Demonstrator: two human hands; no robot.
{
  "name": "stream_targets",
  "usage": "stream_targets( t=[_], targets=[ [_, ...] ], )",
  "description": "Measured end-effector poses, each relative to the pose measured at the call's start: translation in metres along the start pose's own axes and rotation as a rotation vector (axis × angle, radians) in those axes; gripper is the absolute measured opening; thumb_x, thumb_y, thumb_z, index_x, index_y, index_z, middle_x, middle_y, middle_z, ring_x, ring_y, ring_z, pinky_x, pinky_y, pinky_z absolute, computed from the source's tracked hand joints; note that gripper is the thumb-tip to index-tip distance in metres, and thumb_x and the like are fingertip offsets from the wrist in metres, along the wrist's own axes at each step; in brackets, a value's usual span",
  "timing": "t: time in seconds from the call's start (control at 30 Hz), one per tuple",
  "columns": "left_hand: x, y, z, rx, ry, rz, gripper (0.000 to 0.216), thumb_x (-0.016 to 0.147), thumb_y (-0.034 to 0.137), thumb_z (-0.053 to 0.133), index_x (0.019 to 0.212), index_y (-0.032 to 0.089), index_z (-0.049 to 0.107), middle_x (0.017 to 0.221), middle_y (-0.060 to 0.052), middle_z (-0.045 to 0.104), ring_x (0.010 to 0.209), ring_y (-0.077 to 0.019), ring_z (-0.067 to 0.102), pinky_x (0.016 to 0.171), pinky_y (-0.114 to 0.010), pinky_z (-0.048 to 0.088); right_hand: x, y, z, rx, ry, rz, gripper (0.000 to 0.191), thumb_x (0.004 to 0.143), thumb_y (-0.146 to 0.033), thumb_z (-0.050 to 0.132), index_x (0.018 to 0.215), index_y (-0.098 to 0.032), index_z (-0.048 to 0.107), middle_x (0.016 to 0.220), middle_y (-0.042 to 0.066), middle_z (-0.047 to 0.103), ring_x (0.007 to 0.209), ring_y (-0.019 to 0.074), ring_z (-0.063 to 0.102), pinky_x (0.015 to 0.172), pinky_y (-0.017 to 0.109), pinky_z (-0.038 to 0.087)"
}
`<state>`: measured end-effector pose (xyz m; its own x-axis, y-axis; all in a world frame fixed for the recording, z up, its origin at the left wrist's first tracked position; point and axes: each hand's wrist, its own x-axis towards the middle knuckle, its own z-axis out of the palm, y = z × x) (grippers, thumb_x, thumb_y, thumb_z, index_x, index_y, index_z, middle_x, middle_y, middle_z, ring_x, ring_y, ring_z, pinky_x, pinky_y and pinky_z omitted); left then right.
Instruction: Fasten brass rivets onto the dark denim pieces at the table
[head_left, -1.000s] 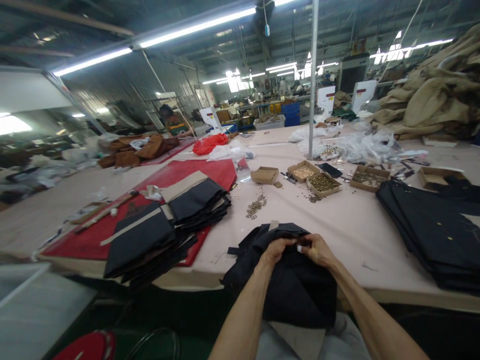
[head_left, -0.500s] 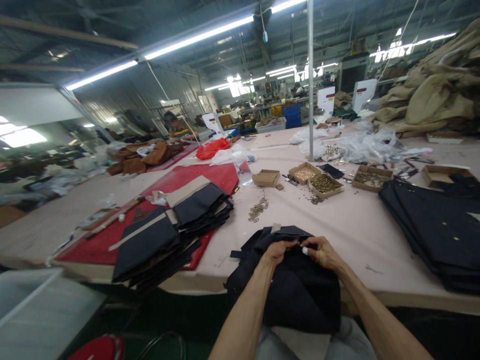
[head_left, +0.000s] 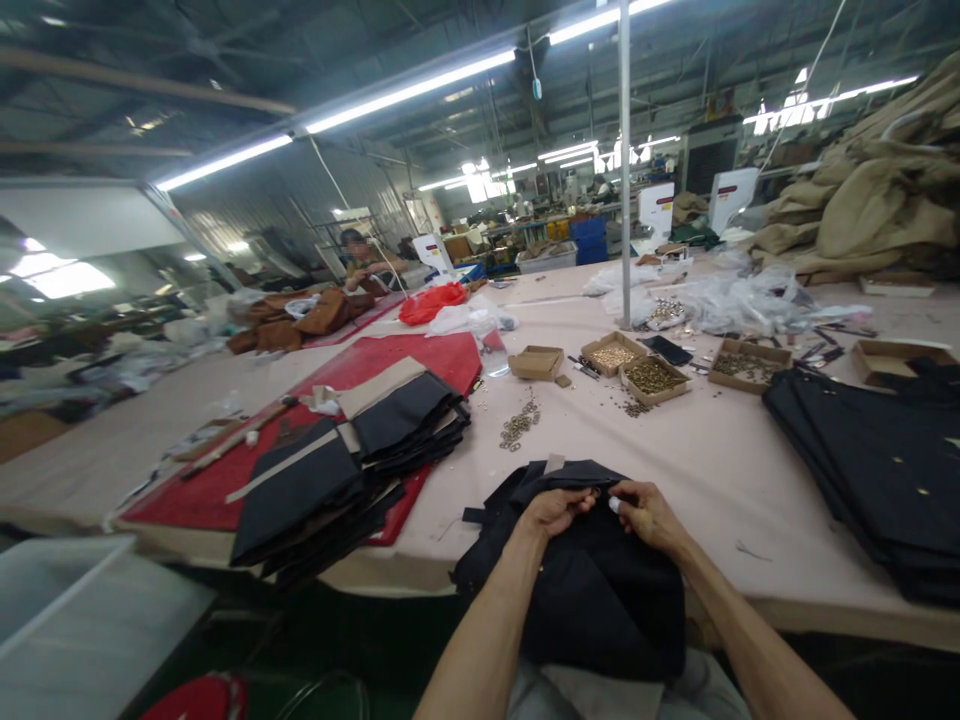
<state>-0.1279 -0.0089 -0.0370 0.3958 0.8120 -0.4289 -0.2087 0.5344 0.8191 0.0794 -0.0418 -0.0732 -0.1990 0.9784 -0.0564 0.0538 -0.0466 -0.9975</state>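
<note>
A black fabric piece (head_left: pixel 592 600) drapes over the table's front edge into my lap, its upper part bunched up on the tabletop. My left hand (head_left: pixel 561 511) is closed on the upper fold of this fabric, and a small metal fitting seems to show at its fingertips. Just to the right, my right hand (head_left: pixel 651 515) is pinched closed over the same fold, with a white wrapping on one finger. What lies between its fingertips is too small to make out. A loose pile of metal rings (head_left: pixel 519 425) lies beyond the fabric.
Stacked black fabric panels (head_left: pixel 300 490) rest on a red mat (head_left: pixel 405 520) at left. More black pieces (head_left: pixel 862 470) lie at right. Small boxes (head_left: pixel 652 380) of metal parts stand ahead, near a metal pole (head_left: pixel 625 180). A co-worker (head_left: pixel 364 260) sits at the far left.
My hands have moved slightly apart at the fold; the right fingertips have drawn a little to the right. The whole view has shifted slightly.
</note>
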Motion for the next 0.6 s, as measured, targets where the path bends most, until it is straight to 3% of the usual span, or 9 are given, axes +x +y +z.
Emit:
stream_targets(
  t=[0.2,0.37,0.5,0.6],
  targets=[
    [-0.003,-0.003,0.002,0.160,-0.037,-0.047,0.032,0.071,0.033,0.085,0.070,0.007,0.067,0.065,-0.004,0.062,0.060,-0.0086,0.056,0.062,-0.022,0.044,0.001,-0.008,-0.001,-0.107,-0.076,0.000,0.038,0.075,-0.035,0.059,0.103,-0.012,0.071,0.062,0.000,0.062,0.050,0.0121,0.055,0.047,0.022,0.046],
    [-0.001,-0.013,0.007,0.326,-0.045,0.012,0.042,0.069,0.048,0.082,0.071,0.010,0.066,0.060,-0.002,0.058,0.054,-0.0088,0.050,0.055,-0.024,0.037,-0.002,-0.013,-0.005,-0.073,-0.064,-0.024,0.037,0.072,-0.032,0.060,0.102,-0.013,0.071,0.069,0.002,0.066,0.051,0.0124,0.057,0.050,0.024,0.049],
    [0.001,-0.022,0.010,0.476,0.042,0.012,0.040,0.070,0.050,0.076,0.066,0.013,0.061,0.053,0.002,0.051,0.049,-0.0076,0.041,0.051,-0.023,0.030,-0.006,-0.022,-0.004,-0.040,0.035,-0.021,0.040,0.078,-0.042,0.058,0.101,-0.013,0.071,0.060,0.000,0.061,0.050,0.0134,0.054,0.049,0.025,0.048],
    [-0.001,-0.026,0.014,0.565,0.120,0.027,0.039,0.070,0.045,0.076,0.055,0.016,0.055,0.046,0.003,0.044,0.048,-0.0091,0.039,0.052,-0.024,0.029,-0.010,-0.035,0.000,-0.188,0.078,-0.102,0.039,0.080,-0.050,0.061,0.085,-0.013,0.073,0.063,0.002,0.062,0.056,0.0137,0.054,0.051,0.024,0.044]
  ],
)
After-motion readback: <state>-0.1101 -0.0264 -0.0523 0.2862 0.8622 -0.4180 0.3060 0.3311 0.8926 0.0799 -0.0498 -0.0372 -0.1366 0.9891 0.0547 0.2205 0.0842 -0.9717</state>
